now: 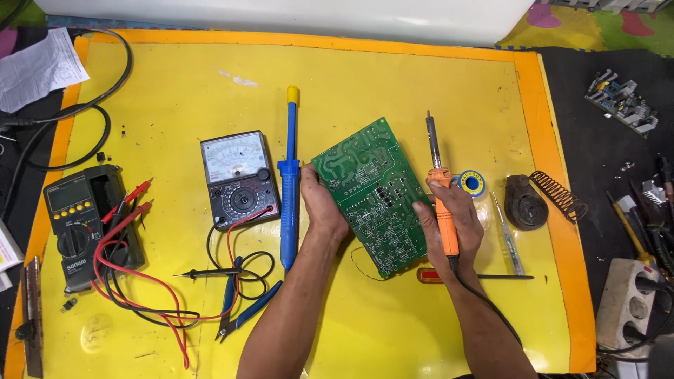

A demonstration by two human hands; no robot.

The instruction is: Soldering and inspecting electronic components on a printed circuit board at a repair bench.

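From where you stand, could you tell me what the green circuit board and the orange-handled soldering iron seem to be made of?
The green circuit board, held by the left hand, looks like rigid laminate under glossy green coating, with pale traces. The orange-handled soldering iron in the right hand seems to have a smooth plastic grip and a dull grey metal shaft.

Your green circuit board looks glossy, the soldering iron has orange plastic grip and metal tip, yellow surface is matt, scuffed.

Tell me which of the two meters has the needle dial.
The grey meter beside the blue desoldering pump, nearer the left hand. The black meter at the mat's left edge has a flat screen instead.
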